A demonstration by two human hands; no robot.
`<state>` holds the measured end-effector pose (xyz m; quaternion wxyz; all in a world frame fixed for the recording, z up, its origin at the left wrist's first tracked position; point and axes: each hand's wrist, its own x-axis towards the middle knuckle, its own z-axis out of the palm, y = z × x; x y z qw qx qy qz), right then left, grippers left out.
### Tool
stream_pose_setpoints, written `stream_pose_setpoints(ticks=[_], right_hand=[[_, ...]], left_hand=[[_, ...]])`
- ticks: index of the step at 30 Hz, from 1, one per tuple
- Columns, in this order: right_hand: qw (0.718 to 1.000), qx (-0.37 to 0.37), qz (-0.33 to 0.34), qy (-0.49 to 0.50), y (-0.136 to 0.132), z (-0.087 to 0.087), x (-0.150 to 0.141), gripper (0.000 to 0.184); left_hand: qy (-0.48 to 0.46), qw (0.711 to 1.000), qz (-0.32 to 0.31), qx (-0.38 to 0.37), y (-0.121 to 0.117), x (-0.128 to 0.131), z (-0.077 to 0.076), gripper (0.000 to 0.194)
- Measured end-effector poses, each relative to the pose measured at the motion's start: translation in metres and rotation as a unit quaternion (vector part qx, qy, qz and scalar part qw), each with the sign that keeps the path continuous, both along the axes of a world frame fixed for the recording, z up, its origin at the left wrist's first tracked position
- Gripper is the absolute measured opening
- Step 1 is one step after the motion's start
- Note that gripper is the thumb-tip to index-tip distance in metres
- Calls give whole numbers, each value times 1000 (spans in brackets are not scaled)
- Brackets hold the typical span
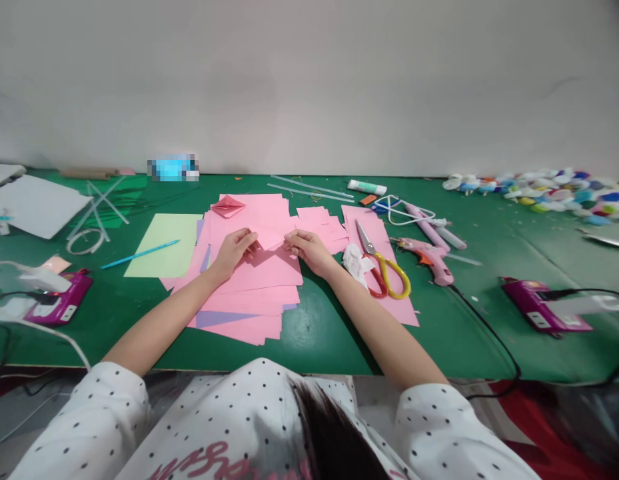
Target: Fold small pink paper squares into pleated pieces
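Observation:
Between my two hands is a small piece of pink paper (270, 239), held just over a spread of pink sheets (249, 275). The fingers of my left hand (234, 250) pinch its left side. At its right corner, my right hand (309, 248) grips it between thumb and fingers. A folded pink paper piece (228, 206) lies at the top left of the sheets. Small pink paper squares (323, 223) are fanned out beyond my right hand. Scissors (376, 257) with red and yellow handles rest on another pink sheet (396, 308) to the right.
A pink glue gun (429, 257) with a black cord lies right of the scissors. A glue stick (367, 187) is near the wall. Left are a blue pencil (139, 254) on pale green paper (159, 230) and a purple power strip (59, 300). Colourful bottle caps (559, 190) are heaped far right.

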<state>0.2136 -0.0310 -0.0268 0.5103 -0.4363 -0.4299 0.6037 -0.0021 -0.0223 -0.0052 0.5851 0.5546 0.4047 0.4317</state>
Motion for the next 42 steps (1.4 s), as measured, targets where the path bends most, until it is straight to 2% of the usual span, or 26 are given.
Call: stream_pose_setpoints(ticks=[5, 11, 15, 19, 22, 24, 26, 33, 37, 38, 41, 42], right_hand=[[1000, 4, -7, -2, 0, 0, -1, 44], [1000, 4, -13, 0, -1, 1, -2, 46], [1000, 3, -15, -3, -1, 2, -2, 47], [1000, 0, -14, -1, -1, 2, -2, 49], [1000, 4, -12, -2, -2, 2, -1, 48], [1000, 5, -11, -5, -1, 1, -1, 47], [1000, 6, -10, -7, -1, 0, -1, 46], [1000, 9, -11, -9, -1, 0, 0, 45], [1000, 12, -11, -18, -2, -1, 0, 45], [1000, 12, -11, -22, -2, -1, 0, 45], [999, 14, -15, -26, -2, -2, 0, 45], [999, 16, -15, -25, -2, -2, 0, 45]], left_hand=[[29, 999, -8, 30, 0, 1, -3, 27], [15, 999, 46, 25, 3, 0, -7, 30], [10, 998, 65, 19, 8, -3, -2, 34], [17, 992, 103, 71, 22, -16, 3, 32], [40, 985, 143, 90, 39, -32, 0, 26], [33, 979, 192, 60, 49, -42, -2, 21], [26, 977, 213, 18, 57, -51, -4, 18], [42, 985, 169, 6, 65, -60, -5, 15], [54, 981, 187, -3, 70, -56, -5, 9], [50, 979, 196, -17, 73, -54, -5, 17], [26, 971, 229, -71, 84, -50, -1, 58], [28, 968, 233, -85, 87, -48, 0, 65]])
